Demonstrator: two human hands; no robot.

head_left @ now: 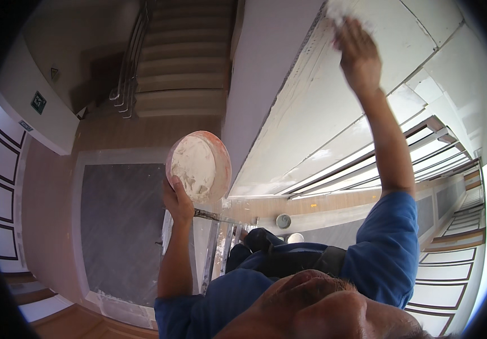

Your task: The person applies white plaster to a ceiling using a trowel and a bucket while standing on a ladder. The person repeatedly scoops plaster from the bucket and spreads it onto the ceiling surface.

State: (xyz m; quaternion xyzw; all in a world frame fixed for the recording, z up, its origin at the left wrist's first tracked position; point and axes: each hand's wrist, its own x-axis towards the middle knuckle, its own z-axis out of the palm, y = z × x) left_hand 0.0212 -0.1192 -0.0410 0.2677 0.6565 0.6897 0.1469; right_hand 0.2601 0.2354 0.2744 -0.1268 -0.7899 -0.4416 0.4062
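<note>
My left hand [178, 200] holds a round pink bowl [195, 164] of pale, thick paste, with lumps on its lower side. My right hand [359, 59] is raised high at the upper right against a white panelled surface [311, 135], near its long dark edge. Its fingers grip a small tool smeared with white [340, 12], blurred, so I cannot tell its exact shape. Seams and smeared patches run across the panels.
Below me stands a metal ladder [212, 243]. Two buckets [283, 221] are on the floor. A staircase [178, 68] with a metal railing [126, 73] is at the upper left, near a grey floor panel [119, 226]. Framed windows [367, 169] lie beside the panelled surface.
</note>
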